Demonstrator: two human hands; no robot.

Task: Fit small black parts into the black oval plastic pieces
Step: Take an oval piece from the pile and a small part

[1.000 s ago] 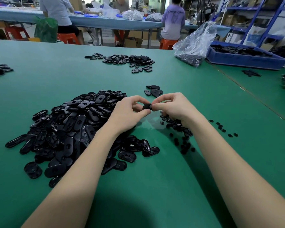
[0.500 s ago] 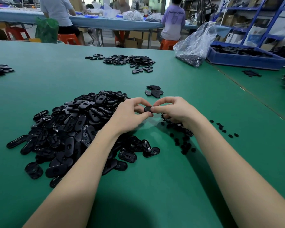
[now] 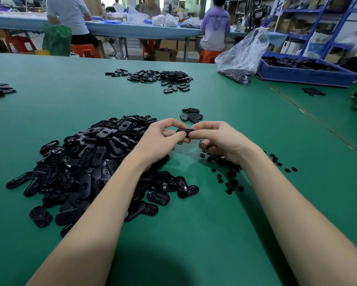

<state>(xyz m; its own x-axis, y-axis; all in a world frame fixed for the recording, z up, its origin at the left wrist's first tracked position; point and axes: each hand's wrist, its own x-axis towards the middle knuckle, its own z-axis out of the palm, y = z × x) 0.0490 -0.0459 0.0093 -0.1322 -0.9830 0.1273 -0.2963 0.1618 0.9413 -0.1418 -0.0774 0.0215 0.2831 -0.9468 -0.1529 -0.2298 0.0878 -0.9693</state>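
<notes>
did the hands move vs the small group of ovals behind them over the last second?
Yes. Both hands, left hand and right hand, crept slightly away from the small oval group, towards the camera.

Bright even overhead light; soft shadow at bottom edge; wide-angle bending at edges; background slightly blurred.

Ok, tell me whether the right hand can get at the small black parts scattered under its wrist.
Probably yes: the small black parts lie uncovered on the green table just below the right hand, but it must first let go of the oval piece.
</notes>
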